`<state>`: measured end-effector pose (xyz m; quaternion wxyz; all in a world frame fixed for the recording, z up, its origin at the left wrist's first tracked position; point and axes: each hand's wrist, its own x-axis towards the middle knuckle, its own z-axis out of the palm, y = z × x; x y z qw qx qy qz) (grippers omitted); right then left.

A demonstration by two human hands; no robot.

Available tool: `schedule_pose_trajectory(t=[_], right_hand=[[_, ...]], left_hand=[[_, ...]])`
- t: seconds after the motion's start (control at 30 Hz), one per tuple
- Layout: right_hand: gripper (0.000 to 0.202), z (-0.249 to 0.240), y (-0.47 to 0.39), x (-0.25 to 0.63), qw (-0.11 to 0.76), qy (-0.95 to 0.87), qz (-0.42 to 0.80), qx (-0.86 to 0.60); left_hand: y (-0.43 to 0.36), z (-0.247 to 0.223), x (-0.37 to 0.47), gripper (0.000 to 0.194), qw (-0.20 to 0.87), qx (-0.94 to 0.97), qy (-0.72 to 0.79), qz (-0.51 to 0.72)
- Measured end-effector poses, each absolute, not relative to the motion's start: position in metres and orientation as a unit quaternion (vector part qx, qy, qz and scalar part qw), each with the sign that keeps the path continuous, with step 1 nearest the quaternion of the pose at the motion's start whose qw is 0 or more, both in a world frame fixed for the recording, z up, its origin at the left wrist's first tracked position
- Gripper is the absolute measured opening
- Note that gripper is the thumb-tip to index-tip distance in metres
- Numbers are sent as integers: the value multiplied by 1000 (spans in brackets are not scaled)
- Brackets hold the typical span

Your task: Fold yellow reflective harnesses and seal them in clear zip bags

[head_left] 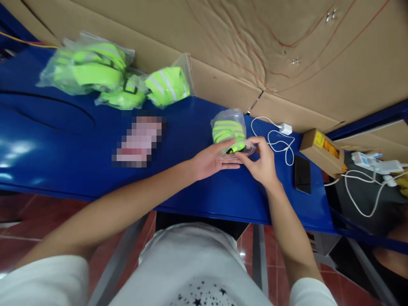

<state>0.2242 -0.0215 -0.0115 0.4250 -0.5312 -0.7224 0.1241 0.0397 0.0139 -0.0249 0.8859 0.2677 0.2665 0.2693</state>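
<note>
A clear plastic bag (pixel 228 127) with a folded neon-yellow item and silver stripes inside lies on the blue table, its near end lifted toward me. My left hand (pixel 214 160) supports that near end from the left, palm partly up, fingers stretched beneath the plastic. On the right, my right hand (pixel 262 163) pinches the bag's edge between thumb and fingers. Further left, another clear bag (pixel 168 86) of the same striped material rests against the cardboard, beside a pile of similar bags (pixel 95 70).
A white charger (pixel 285 128) with its cable, a black phone (pixel 302 174) and an open cardboard box (pixel 321 152) are at the right. A pixelated flat object (pixel 138 142) lies left of my hands. Cardboard (pixel 216 80) borders the blue table's (pixel 191 127) far edge.
</note>
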Motion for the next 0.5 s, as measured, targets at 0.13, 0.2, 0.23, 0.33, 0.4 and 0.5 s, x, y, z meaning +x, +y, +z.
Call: schedule_pose_trajectory(t=[0.13,0.2,0.23,0.33,0.4,0.5], right_hand=[[16,-19,-19,217,382,-696,116,-597],[19,-17,-18,217,407,-666,162,-603],[26,-14,-18,219,438,-638,205,-599],[42,5,-19,229,532,-508,388,-556],[43,19,-21,234,549,-437,497,-510],[41,32,-27,235,520,-410,586,-467]], left_hand=[[10,-27,42,65,893,333,238,187],[9,-21,40,82,897,374,200,120],[9,-15,36,90,889,409,181,93],[11,10,17,83,758,613,171,139],[13,24,5,60,554,738,210,322],[19,26,2,90,361,757,203,506]])
